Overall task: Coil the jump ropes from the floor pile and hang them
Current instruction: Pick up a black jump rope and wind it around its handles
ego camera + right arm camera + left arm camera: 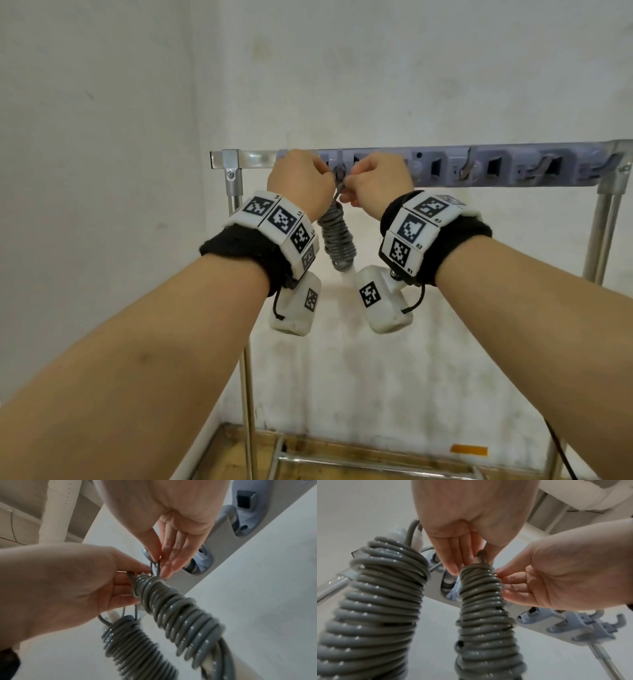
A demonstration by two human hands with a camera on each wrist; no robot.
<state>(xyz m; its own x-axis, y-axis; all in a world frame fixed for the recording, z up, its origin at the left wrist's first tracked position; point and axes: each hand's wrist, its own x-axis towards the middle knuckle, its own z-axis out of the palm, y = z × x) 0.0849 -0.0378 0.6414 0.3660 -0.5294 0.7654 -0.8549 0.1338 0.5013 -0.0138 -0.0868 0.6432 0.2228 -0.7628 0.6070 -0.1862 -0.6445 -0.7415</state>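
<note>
A grey jump rope [337, 236], wound into a tight coil, hangs between my hands under the lilac hook rail [496, 168]. My left hand [327, 180] and right hand [352, 185] meet at the coil's top, just below a hook [339, 169]. In the left wrist view my left hand [476, 561] pinches the thin loop above the coil [481, 608]. In the right wrist view my right hand [158, 563] pinches that same loop above the coil [185, 615]. A second grey coil [382, 601] with a white handle [418, 536] hangs right beside it.
The rail sits on a metal rack with posts at the left [234, 192] and right [603, 222]. Several bare hooks [544, 166] stick out further right. A white wall is close behind. Below are a wooden floor [342, 455] and a black cable [561, 452].
</note>
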